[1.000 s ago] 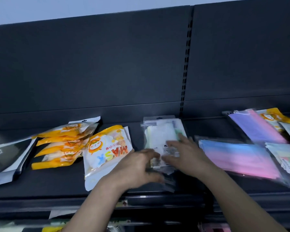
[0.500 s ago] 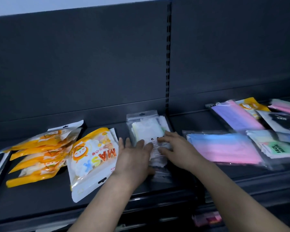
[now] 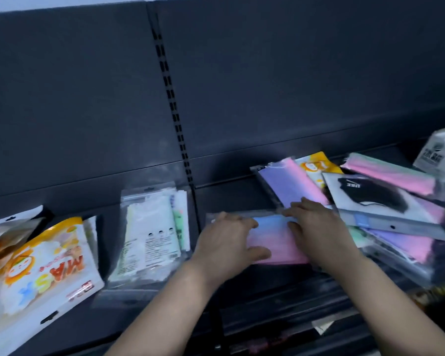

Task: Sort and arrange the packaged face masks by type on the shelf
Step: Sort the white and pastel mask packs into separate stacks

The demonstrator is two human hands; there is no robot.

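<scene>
A clear pack of blue-to-pink masks (image 3: 275, 240) lies flat on the dark shelf (image 3: 242, 196). My left hand (image 3: 226, 245) rests on its left end and my right hand (image 3: 316, 227) on its right end, fingers spread over the pack. Left of them sits a stack of clear packs with white and pale green masks (image 3: 149, 232). Further left lies a white and orange pack printed MASK (image 3: 46, 276), beside more orange packs (image 3: 0, 242). At the right, a purple-pink pack (image 3: 290, 186), an orange pack (image 3: 316, 170) and a white pack with a black mask (image 3: 375, 201) are piled together.
The dark back panel (image 3: 267, 86) with a slotted upright (image 3: 175, 119) rises behind the shelf. A white box (image 3: 439, 152) stands at the far right. More pastel packs (image 3: 401, 242) are heaped under the black-mask pack. A lower shelf edge (image 3: 280, 312) runs below my arms.
Both hands have left the white and pale green stack and moved right onto the blue-pink pack. The view has swung to the right, showing more of the right-hand pile.
</scene>
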